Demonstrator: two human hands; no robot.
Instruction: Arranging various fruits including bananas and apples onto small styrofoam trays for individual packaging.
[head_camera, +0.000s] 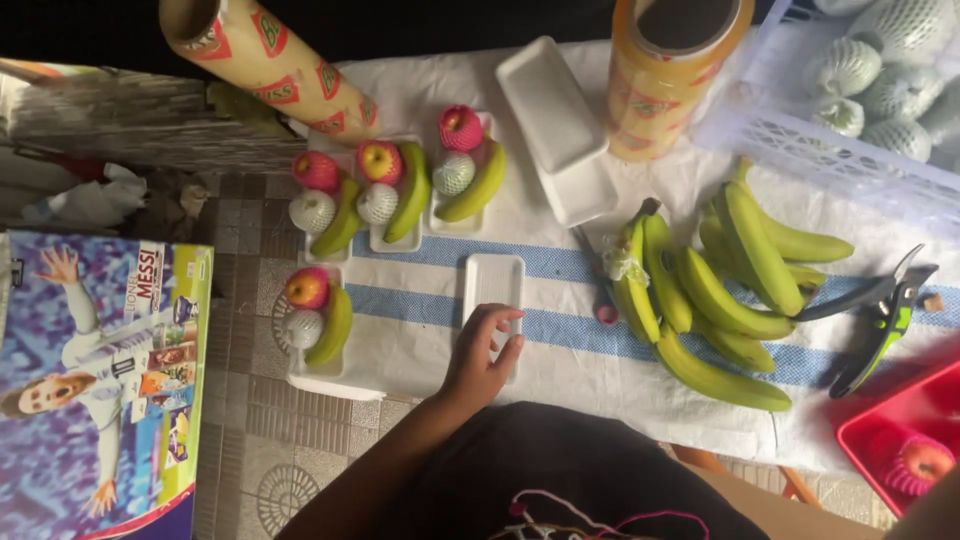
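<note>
My left hand reaches from the lower left and grips the near end of an empty white foam tray, index finger on top and thumb at its right side. The tray lies lengthwise on the white, blue-striped cloth. To its left, a filled tray holds a red apple, a fruit in white foam net and a green banana. Three more filled trays sit further back. My right hand is not visible.
Bunches of green-yellow bananas lie right of the tray, with pruning shears beyond. Stacked foam trays and two film rolls are at the back. A white crate of netted fruit, a red basket and a printed box flank the table.
</note>
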